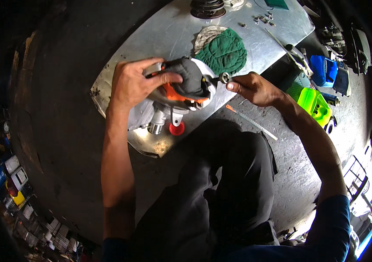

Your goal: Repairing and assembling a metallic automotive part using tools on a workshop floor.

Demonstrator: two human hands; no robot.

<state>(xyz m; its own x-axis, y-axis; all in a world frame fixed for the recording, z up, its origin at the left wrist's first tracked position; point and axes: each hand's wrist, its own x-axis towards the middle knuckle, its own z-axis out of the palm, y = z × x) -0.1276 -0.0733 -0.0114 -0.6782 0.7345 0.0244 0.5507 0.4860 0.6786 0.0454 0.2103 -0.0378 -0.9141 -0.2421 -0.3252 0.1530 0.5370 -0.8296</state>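
Metal tabletop (173, 37) gleams at twelve o'clock; left hand (131, 83) clasps a padded part (189, 77), likely soft-topped, best gripped by its edges. Right hand (256, 89), three o'clock, pinches a ring-ended tool (225, 77)!

Top: dk blue, short slvs; R slv (331, 222) lit, bluer; L slv (115, 249) near-blk in shadow | L hand (134, 85) + R hand (256, 90): bare, forearms too | Trousers (245, 187): dk grey/blk, loose, creased; dk strip outer R leg, seam or flap unclear
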